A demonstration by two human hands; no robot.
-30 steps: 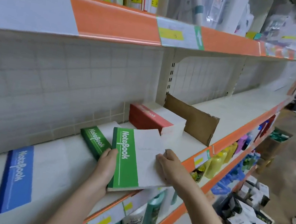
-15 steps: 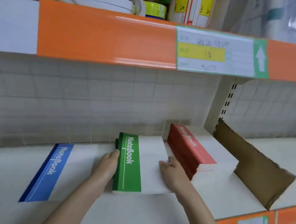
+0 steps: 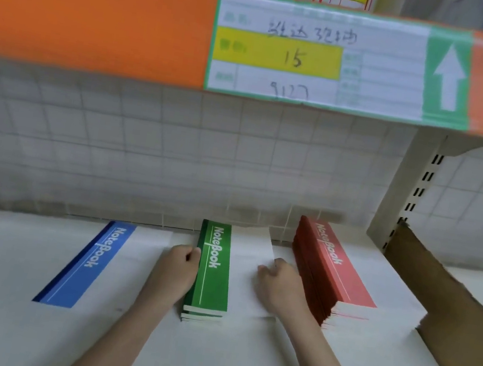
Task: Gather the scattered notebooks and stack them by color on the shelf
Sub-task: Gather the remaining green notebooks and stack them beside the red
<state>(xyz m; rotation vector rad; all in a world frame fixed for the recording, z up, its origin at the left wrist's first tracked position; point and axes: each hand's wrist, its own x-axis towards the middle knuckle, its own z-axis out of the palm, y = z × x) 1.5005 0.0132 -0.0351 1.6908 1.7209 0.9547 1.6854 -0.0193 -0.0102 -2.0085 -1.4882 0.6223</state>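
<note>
A small stack of green-spined notebooks (image 3: 213, 270) lies on the white shelf (image 3: 236, 365), between a blue-spined notebook (image 3: 88, 263) on its left and a taller red stack (image 3: 330, 273) on its right. My left hand (image 3: 175, 270) grips the green stack's left edge, fingers curled at the spine. At the stack's right side, my right hand (image 3: 277, 286) holds the edge with curled fingers. Both forearms reach in from the bottom of the view.
A brown cardboard divider (image 3: 446, 319) stands upright to the right of the red stack. The upper shelf's orange edge (image 3: 95, 17) with a price label (image 3: 332, 58) hangs close overhead. A tiled back wall (image 3: 174, 156) closes off the rear.
The green notebooks have moved from the shelf's front edge back onto the other green one, forming one stack between blue and red. The view has come closer to the shelf.
</note>
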